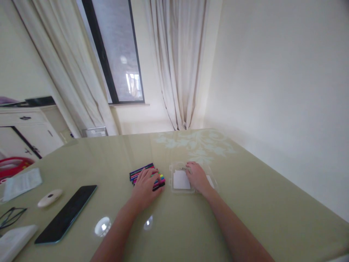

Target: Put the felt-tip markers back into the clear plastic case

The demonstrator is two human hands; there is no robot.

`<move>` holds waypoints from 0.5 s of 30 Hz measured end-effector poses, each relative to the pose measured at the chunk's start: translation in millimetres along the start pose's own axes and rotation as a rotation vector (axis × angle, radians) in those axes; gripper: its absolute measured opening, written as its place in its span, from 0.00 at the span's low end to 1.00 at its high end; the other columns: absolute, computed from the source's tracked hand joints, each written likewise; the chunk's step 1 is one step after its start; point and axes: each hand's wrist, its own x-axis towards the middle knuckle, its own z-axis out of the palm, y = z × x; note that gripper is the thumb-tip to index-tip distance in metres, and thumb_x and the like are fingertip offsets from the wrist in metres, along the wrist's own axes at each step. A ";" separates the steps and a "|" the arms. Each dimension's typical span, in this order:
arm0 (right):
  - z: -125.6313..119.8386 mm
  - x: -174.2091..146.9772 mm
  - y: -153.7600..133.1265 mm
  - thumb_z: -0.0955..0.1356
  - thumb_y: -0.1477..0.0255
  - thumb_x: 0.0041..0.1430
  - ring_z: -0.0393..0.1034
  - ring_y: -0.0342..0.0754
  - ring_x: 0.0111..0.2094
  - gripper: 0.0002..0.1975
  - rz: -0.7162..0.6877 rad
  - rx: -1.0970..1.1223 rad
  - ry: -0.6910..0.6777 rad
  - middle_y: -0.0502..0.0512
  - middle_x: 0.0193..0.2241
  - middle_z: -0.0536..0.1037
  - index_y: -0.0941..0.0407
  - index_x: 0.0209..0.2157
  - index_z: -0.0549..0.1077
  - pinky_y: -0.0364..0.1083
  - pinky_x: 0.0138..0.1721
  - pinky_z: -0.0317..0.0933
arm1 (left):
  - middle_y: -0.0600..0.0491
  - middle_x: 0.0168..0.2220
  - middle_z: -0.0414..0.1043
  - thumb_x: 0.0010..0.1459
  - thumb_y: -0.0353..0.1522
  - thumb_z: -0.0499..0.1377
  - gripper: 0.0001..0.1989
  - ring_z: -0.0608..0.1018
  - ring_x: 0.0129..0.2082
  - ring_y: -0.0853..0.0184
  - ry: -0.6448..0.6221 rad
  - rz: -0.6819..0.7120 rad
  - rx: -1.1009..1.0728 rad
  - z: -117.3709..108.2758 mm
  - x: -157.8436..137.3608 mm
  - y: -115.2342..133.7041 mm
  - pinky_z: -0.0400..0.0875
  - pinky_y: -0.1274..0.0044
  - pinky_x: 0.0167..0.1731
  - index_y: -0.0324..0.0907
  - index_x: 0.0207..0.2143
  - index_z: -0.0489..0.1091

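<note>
My left hand (pixel 145 186) lies over a bunch of coloured markers (pixel 141 172), its fingers stretched out and apart. The markers sit side by side on the table, and my palm covers part of them. To their right is a clear plastic case (pixel 174 163), with white paper or card pieces (pixel 181 180) in it. My right hand (pixel 198 177) rests over the middle of the case, fingers extended at its far part and thumb a little apart. Small dark bits near those fingertips are too blurred to name.
On the left of the table (pixel 261 203) are a phone (pixel 67 214), a white oval object (pixel 50 198), a face mask (pixel 23 183), a dark cable or glasses (pixel 12 217) and a white box-like object (pixel 17 240). A wall (pixel 286 91) borders the right side.
</note>
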 end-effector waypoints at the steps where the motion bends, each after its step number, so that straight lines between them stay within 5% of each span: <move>1: -0.6 -0.4 -0.7 0.64 0.78 0.62 0.68 0.52 0.59 0.18 -0.002 0.003 -0.004 0.62 0.56 0.76 0.58 0.50 0.79 0.49 0.64 0.55 | 0.50 0.54 0.73 0.58 0.40 0.64 0.08 0.70 0.58 0.54 -0.024 0.002 -0.033 -1.3 -1.4 -0.1 0.58 0.58 0.64 0.48 0.39 0.77; 8: -7.7 -4.3 -3.9 0.65 0.80 0.61 0.71 0.52 0.55 0.18 -0.036 0.007 -0.049 0.60 0.53 0.79 0.56 0.49 0.79 0.49 0.61 0.59 | 0.49 0.46 0.77 0.59 0.39 0.62 0.08 0.74 0.52 0.55 0.036 -0.055 -0.369 -6.7 3.0 4.3 0.66 0.62 0.56 0.46 0.31 0.76; 11: -10.7 -7.6 -4.3 0.66 0.78 0.60 0.72 0.51 0.54 0.17 -0.060 0.008 -0.080 0.59 0.51 0.80 0.55 0.49 0.79 0.49 0.59 0.60 | 0.51 0.35 0.78 0.61 0.46 0.59 0.15 0.79 0.38 0.60 0.084 -0.228 -0.739 -8.8 9.4 12.3 0.72 0.69 0.42 0.44 0.34 0.73; 15: -14.2 -12.8 -11.9 0.66 0.77 0.61 0.72 0.52 0.53 0.16 -0.092 0.026 -0.065 0.60 0.50 0.80 0.56 0.49 0.78 0.50 0.59 0.59 | 0.53 0.29 0.77 0.59 0.53 0.60 0.23 0.76 0.27 0.67 0.060 -0.384 -1.138 -5.2 13.9 28.6 0.67 0.78 0.27 0.41 0.37 0.72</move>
